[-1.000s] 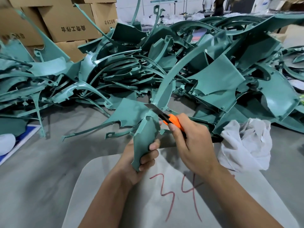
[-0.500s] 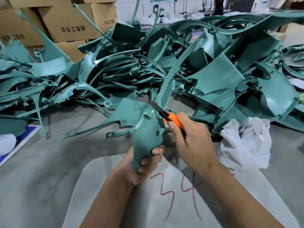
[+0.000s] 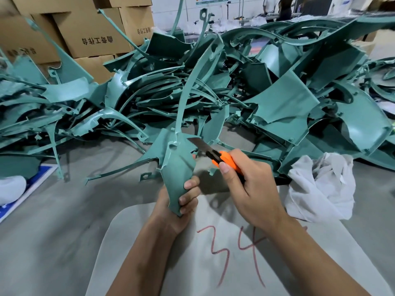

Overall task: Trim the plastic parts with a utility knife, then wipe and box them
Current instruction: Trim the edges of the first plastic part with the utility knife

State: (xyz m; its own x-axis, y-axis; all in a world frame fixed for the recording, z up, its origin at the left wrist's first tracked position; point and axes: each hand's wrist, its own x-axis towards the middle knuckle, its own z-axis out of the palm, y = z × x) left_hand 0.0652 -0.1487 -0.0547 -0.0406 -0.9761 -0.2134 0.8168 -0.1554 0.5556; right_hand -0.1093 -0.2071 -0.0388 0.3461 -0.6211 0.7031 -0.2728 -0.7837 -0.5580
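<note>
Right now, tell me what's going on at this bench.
A person is trimming a green plastic part. The left hand grips its lower end and holds it upright, while the right hand holds an orange knife with the blade out against the part's right edge. A big pile of the same green parts lies behind, a white rag sits to the right, and cardboard boxes stand at the back left.
</note>
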